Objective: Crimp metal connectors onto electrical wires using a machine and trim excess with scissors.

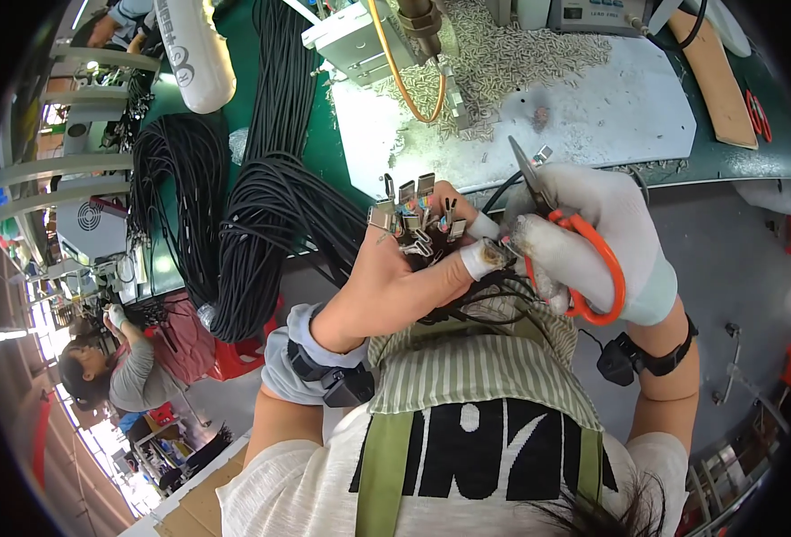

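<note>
My left hand (382, 291), bare with white tape on the thumb and a fingertip, is closed around a bunch of black cables (489, 300). Their metal connectors (425, 188), with small coloured wires at the base, stick up between the fingers. My right hand (624, 215), in a white glove with stained fingertips, grips a pair of scissors (607, 259) by its orange handles. The blades point up and away, toward the bench. Both hands nearly meet at my left thumb tip; what lies between the fingertips there is too small to make out.
Black cable coils (270, 210) hang over the green bench's edge at left. A white board (628, 107) bears a heap of small metal parts (538, 58) beside a machine (359, 45). Red-handled scissors (757, 116) lie far right. Another person (136, 367) sits at left.
</note>
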